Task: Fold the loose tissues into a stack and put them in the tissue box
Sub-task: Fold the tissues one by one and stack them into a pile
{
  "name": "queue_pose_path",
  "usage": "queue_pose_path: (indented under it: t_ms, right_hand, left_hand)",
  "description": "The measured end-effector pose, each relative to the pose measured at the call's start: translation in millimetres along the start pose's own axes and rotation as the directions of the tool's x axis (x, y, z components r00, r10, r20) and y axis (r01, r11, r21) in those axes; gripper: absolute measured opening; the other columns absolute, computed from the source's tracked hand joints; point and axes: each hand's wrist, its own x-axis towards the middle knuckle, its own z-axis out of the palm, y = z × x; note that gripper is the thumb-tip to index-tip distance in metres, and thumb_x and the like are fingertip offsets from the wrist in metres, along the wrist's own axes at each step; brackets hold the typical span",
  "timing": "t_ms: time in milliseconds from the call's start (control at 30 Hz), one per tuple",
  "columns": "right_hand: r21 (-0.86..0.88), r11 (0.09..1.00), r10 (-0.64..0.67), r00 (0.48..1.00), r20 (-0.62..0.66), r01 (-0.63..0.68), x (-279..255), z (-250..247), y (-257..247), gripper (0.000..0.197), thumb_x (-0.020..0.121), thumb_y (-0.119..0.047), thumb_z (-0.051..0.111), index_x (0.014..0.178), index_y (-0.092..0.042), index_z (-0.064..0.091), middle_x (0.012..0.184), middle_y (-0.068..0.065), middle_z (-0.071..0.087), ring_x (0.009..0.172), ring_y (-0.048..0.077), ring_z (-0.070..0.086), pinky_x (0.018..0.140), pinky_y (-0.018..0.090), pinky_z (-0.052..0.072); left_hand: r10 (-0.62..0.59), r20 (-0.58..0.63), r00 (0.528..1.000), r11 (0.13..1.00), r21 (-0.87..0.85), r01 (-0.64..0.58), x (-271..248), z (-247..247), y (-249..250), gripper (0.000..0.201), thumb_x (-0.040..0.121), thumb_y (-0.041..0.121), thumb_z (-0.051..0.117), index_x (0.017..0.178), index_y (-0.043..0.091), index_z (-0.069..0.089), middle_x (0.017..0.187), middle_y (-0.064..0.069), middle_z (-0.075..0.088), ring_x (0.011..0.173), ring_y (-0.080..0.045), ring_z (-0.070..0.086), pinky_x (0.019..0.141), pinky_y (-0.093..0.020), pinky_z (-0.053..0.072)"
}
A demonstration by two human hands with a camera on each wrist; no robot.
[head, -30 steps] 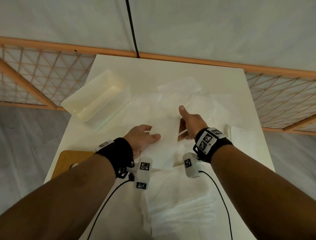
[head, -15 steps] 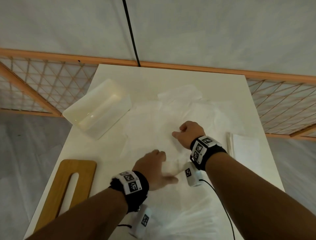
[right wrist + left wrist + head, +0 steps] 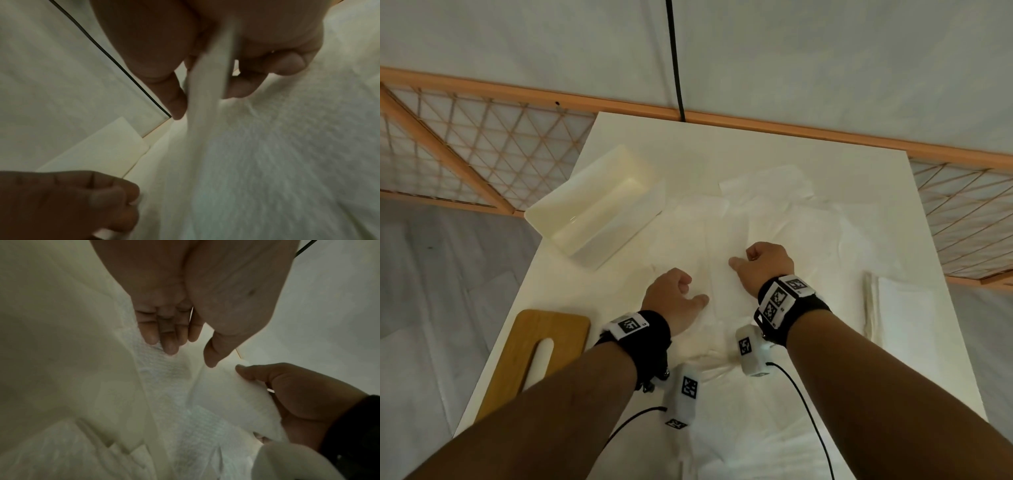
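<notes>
Several loose white tissues (image 3: 791, 219) lie spread over the middle of the white table (image 3: 722, 147). One tissue (image 3: 719, 284) stretches between my hands. My right hand (image 3: 739, 260) pinches it between thumb and curled fingers; the right wrist view shows that tissue (image 3: 205, 91) running out of my right hand (image 3: 203, 100). My left hand (image 3: 693, 291) sits just left of it, with its fingers curled onto the tissue's left edge (image 3: 164, 366), thumb (image 3: 211, 353) a little apart. The open white tissue box (image 3: 599, 205) stands at the far left, out of both hands' reach.
A wooden lid (image 3: 534, 353) with a slot lies at the near left edge. A folded tissue stack (image 3: 900, 318) rests by the right edge. More tissues (image 3: 756, 445) cover the near side under my forearms. Wrist cables trail there. A wooden lattice rail (image 3: 465, 154) borders the table.
My left hand swept toward me over the tissue, then came back beside the right hand with fingers curled. My right hand drew its thumb in and moved slightly nearer.
</notes>
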Motion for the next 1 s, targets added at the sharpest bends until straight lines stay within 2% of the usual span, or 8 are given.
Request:
queue_pose_path:
  t_ms: [200,300,433,533,667,833,900,1000]
  right_hand:
    - [-0.021,1.0,-0.005,0.998,-0.061,0.004,-1.8,-33.2,4.0,0.028,0.084,-0.027,0.075,0.068,-0.019,0.054,0.07,-0.002,0.058,0.065,0.018,0.054,0.061,0.026,0.046]
    - [-0.025,0.997,-0.08,0.996,-0.045,0.079,-7.5,-46.5,3.9,0.038,0.081,-0.024,0.079,0.062,-0.019,0.047,0.063,-0.005,0.05,0.059,0.016,0.047,0.057,0.024,0.042]
    - [-0.001,0.971,-0.232,0.943,0.237,0.239,-30.6,-31.9,-15.4,0.029,0.084,-0.046,0.078,0.076,-0.02,0.068,0.079,-0.003,0.072,0.076,0.014,0.068,0.07,0.029,0.053]
    - [0.087,0.983,-0.182,0.897,0.402,0.16,-41.9,-10.7,-20.6,0.043,0.089,-0.062,0.065,0.087,-0.02,0.074,0.086,-0.001,0.078,0.082,0.014,0.075,0.083,0.039,0.058]
    - [-0.146,0.986,-0.073,0.992,0.099,0.087,-24.6,-2.7,-9.0,0.029,0.092,-0.044,0.065,0.098,-0.015,0.065,0.1,0.002,0.07,0.094,0.023,0.066,0.083,0.036,0.056]
    - [-0.328,0.945,0.036,0.995,0.091,-0.004,-10.0,1.2,6.6,0.059,0.091,-0.045,0.07,0.134,-0.011,0.048,0.132,0.008,0.058,0.122,0.029,0.057,0.093,0.036,0.05]
    - [-0.309,0.951,0.039,0.996,0.086,-0.01,-6.0,3.6,9.3,0.048,0.09,-0.045,0.071,0.125,-0.014,0.056,0.127,0.007,0.063,0.116,0.028,0.061,0.086,0.032,0.049]
    - [-0.204,0.979,0.036,0.995,0.092,-0.016,-3.4,3.4,12.9,0.021,0.086,-0.036,0.076,0.084,-0.022,0.061,0.102,0.001,0.07,0.097,0.024,0.066,0.081,0.03,0.053]
  left_hand:
    - [0.018,-0.043,0.999,0.995,-0.096,-0.022,3.4,-5.4,3.5,0.025,0.086,0.032,0.077,0.104,0.022,0.064,0.098,0.008,0.066,0.081,-0.008,0.061,0.066,-0.019,0.042]
    - [-0.006,-0.015,1.0,0.953,-0.303,0.001,3.7,-3.2,8.8,0.024,0.086,0.037,0.078,0.098,0.018,0.067,0.093,0.003,0.07,0.078,-0.017,0.072,0.068,-0.028,0.052]
    - [-0.105,0.129,0.986,0.791,-0.59,0.161,3.3,-5.6,19.4,0.044,0.095,0.054,0.061,0.105,0.011,0.067,0.101,-0.009,0.074,0.082,-0.025,0.075,0.069,-0.038,0.053]
    - [-0.199,0.186,0.962,0.724,-0.634,0.272,5.5,-7.8,17.7,0.057,0.093,0.066,0.056,0.111,0.013,0.066,0.103,-0.009,0.075,0.09,-0.03,0.075,0.08,-0.044,0.06]
    - [-0.213,0.141,0.967,0.791,-0.556,0.255,9.9,-6.2,10.3,0.037,0.088,0.03,0.079,0.112,0.008,0.062,0.097,-0.012,0.076,0.076,-0.023,0.072,0.075,-0.037,0.058]
    - [-0.15,0.129,0.98,0.867,-0.459,0.193,12.2,0.8,2.9,0.036,0.086,0.009,0.079,0.117,0.007,0.06,0.103,-0.009,0.074,0.085,-0.023,0.073,0.067,-0.028,0.054]
    - [-0.134,0.12,0.984,0.887,-0.428,0.173,12.5,1.9,0.7,0.037,0.084,0.01,0.081,0.116,0.007,0.061,0.103,-0.007,0.073,0.092,-0.025,0.073,0.07,-0.028,0.054]
    - [-0.121,0.124,0.985,0.909,-0.384,0.16,12.0,1.4,0.6,0.04,0.082,0.014,0.083,0.116,0.009,0.063,0.103,-0.005,0.072,0.094,-0.023,0.072,0.08,-0.032,0.057]
